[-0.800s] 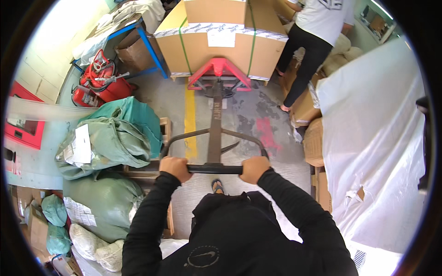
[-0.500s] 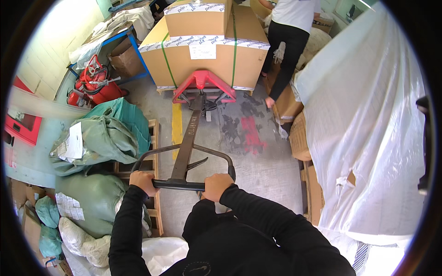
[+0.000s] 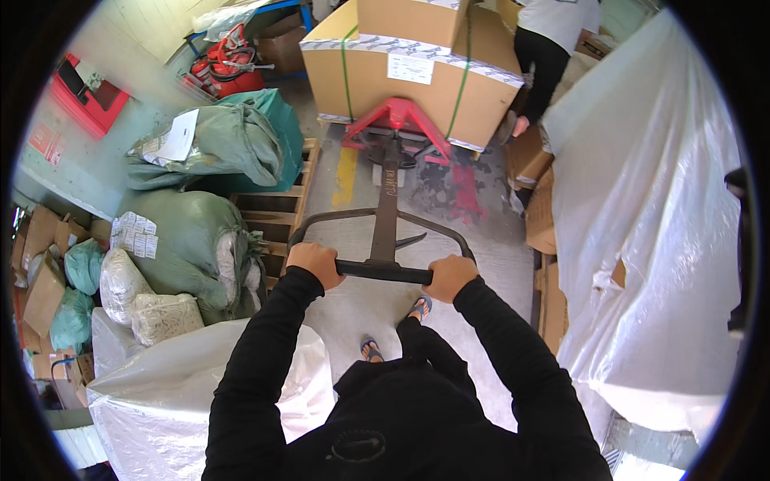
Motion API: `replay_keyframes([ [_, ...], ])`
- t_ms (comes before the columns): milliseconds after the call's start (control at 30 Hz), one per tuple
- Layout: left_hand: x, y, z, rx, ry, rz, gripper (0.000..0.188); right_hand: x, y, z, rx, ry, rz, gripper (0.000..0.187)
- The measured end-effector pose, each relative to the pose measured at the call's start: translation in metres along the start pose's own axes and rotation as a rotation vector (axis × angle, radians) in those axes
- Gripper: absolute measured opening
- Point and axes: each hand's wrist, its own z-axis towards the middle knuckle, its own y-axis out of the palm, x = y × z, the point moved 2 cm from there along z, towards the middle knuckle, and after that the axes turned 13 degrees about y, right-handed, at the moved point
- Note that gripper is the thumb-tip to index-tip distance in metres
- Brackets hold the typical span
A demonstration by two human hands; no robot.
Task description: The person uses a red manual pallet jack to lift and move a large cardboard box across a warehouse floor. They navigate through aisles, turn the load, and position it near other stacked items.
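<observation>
Pallet jack handle [image 3: 383, 270]: dark loop w/ a crossbar, both hands clamped on the bar. Left hand [image 3: 314, 263] wrapped round the bar's left end, right hand [image 3: 449, 276] round the right end, fingers curled shut on it, black sleeves behind. Between the 2 hands the tiller shaft [image 3: 388, 204] runs straight away from the grip to the red jack head [image 3: 399, 120].

Beyond the head, 1 big cardboard box [image 3: 405, 76] w/ 2 green straps and a white label, sitting on the jack's end; a 2nd smaller box [image 3: 409, 14] stacked on top of it. Contents of both not visible, closed.

Below the grip, 2 sandalled feet [image 3: 393, 329] on the grey concrete floor [image 3: 481, 256]. A yellow floor stripe [image 3: 346, 176] lies ahead-left of the left hand.

Left of the grip: wooden pallet [image 3: 269, 216] w/ 2 large green sacks [image 3: 204, 148], stuffed full, paper labels on them; further left some smaller white and green bags [image 3: 120, 284] and flattened cardboard. Near-left, 1 load wrapped in clear plastic [image 3: 160, 401].

Right of the grip: tall stack under white plastic sheeting [image 3: 650, 208], cardboard edges showing at its base. Far ahead-right, 1 other person [image 3: 553, 40] beside the big box, white top, dark trousers. Far ahead-left, red equipment [image 3: 228, 68], hard to tell what.
</observation>
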Motion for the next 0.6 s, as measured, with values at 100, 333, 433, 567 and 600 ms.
replay_keyframes([
  [100, 0.038, -0.007, -0.018, 0.019, 0.027, -0.012, 0.035, 0.021, 0.011, -0.034, 0.012, 0.039, -0.022, 0.032],
  [333, 0.178, 0.007, -0.057, -0.005, -0.071, -0.149, 0.029, 0.1, 0.024, -0.114, 0.036, -0.008, -0.123, 0.028],
  [433, 0.206, 0.016, -0.057, 0.012, -0.115, -0.138, 0.033, 0.128, 0.028, -0.122, 0.069, -0.026, -0.126, 0.028],
  [567, 0.202, 0.018, -0.062, 0.039, -0.149, -0.071, 0.035, 0.13, 0.046, -0.118, 0.089, -0.064, -0.092, 0.028],
  [600, 0.197, 0.018, -0.063, 0.021, -0.172, -0.064, 0.035, 0.126, 0.051, -0.116, 0.096, -0.064, -0.089, 0.029],
])
